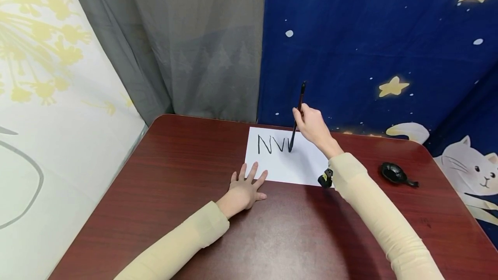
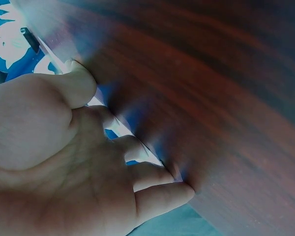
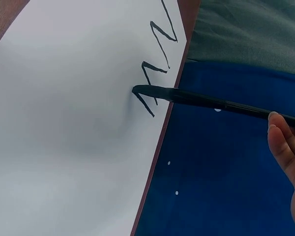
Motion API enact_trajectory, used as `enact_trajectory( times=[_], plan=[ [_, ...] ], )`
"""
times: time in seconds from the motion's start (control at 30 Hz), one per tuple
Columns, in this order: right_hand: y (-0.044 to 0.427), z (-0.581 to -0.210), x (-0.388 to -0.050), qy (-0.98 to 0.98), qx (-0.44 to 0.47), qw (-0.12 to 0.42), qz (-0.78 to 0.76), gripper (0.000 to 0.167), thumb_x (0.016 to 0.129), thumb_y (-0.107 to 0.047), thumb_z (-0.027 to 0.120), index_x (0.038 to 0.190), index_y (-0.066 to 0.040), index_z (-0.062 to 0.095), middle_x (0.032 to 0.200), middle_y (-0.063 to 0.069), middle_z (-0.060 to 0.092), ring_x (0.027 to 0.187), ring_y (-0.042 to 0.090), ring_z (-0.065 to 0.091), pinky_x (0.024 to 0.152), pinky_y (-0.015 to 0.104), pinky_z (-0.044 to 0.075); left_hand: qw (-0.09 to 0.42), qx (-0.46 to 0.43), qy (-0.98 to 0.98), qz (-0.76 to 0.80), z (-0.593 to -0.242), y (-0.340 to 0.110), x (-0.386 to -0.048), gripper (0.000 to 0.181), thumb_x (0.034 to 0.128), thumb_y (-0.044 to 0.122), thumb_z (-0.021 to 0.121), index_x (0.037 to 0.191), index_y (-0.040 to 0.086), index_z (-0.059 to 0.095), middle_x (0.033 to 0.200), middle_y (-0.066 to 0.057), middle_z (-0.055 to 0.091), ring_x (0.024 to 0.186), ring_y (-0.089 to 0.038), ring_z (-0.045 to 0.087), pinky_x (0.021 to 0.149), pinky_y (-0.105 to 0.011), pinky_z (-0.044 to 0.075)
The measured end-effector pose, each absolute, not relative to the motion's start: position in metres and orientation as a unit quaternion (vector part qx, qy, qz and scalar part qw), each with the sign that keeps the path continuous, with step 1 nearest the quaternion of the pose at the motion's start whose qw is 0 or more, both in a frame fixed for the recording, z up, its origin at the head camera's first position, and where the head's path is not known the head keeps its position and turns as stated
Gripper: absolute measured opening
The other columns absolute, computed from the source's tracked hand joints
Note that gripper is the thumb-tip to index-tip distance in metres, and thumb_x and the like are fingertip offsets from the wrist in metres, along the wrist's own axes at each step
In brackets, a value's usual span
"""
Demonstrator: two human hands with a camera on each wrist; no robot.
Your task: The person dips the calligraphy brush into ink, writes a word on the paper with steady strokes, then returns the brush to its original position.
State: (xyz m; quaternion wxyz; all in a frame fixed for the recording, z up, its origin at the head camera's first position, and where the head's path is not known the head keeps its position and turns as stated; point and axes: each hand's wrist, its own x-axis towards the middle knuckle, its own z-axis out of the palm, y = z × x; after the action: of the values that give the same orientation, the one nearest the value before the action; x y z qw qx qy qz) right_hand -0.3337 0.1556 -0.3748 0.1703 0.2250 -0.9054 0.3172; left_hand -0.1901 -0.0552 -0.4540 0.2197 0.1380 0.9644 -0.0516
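Observation:
A sheet of white paper lies near the table's far edge, bearing an N, a V and a further slanted stroke in black. My right hand pinches a dark writing brush well up its shaft. In the right wrist view the tip of the brush meets the paper at the end of a black stroke. On the paper's near left corner rests my left hand, palm down with fingers spread. The left wrist view shows its palm from below, with the fingertips at the tabletop.
A small black dish with a short handle stands to the right on the reddish-brown table. Behind the table hang a grey curtain and a blue star-patterned curtain. A white patterned wall flanks the left side.

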Motion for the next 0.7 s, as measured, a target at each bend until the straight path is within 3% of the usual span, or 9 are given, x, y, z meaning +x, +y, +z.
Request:
enact_trajectory(
  times=[0.3, 0.7],
  plan=[
    [0.156, -0.374, -0.333, -0.905, 0.223, 0.161, 0.323, 0.035, 0.11, -0.029, 0.044, 0.092, -0.003, 0.058, 0.067, 0.008, 0.057, 0.054, 0.021, 0.054, 0.05, 0.036, 0.044, 0.221, 0.128, 0.965, -0.05, -0.433, -0.052, -0.18, 0.068, 0.1041, 0.056, 0.034, 0.164, 0.036, 0.006, 0.17, 0.0, -0.007, 0.155, -0.03, 0.0, 0.121, -0.05, 0.018],
    [0.161, -0.362, -0.336, -0.896, 0.228, 0.217, 0.314, 0.035, 0.109, -0.028, 0.046, 0.088, -0.003, 0.057, 0.066, 0.008, 0.054, 0.057, 0.022, 0.056, 0.051, 0.035, 0.043, 0.22, 0.128, 0.966, -0.046, -0.432, -0.052, -0.179, 0.068, 0.1041, 0.054, 0.036, 0.164, 0.035, 0.009, 0.17, -0.001, -0.005, 0.155, -0.031, 0.001, 0.121, -0.05, 0.019]
  ],
)
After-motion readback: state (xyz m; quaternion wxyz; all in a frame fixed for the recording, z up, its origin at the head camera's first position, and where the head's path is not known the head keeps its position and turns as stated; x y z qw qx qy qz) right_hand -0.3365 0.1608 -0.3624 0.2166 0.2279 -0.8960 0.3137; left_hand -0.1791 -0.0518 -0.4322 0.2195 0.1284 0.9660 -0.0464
